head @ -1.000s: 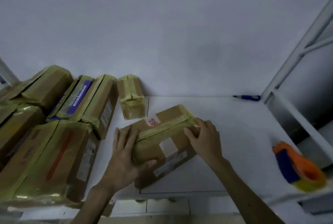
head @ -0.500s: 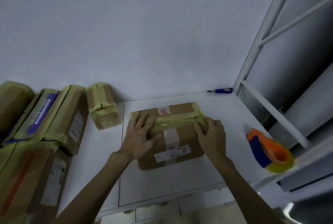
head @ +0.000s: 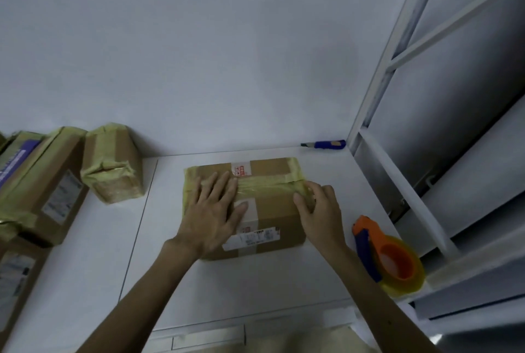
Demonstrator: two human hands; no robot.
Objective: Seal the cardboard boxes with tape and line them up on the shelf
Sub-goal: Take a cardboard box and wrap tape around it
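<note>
Nothing legible (box (head: pixel 272 210) labels (head: pixel 250 237) blurred).

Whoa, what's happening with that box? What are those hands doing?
A person is sealing a cardboard box on a white shelf. The left hand lies flat on top, pressing down the yellowish tape that runs across it. The right hand curls over the box's right end where the tape folds down. The orange tape dispenser sits to the right, untouched, and a blue cutter lies by the back wall. More taped boxes stand at the left.
</note>
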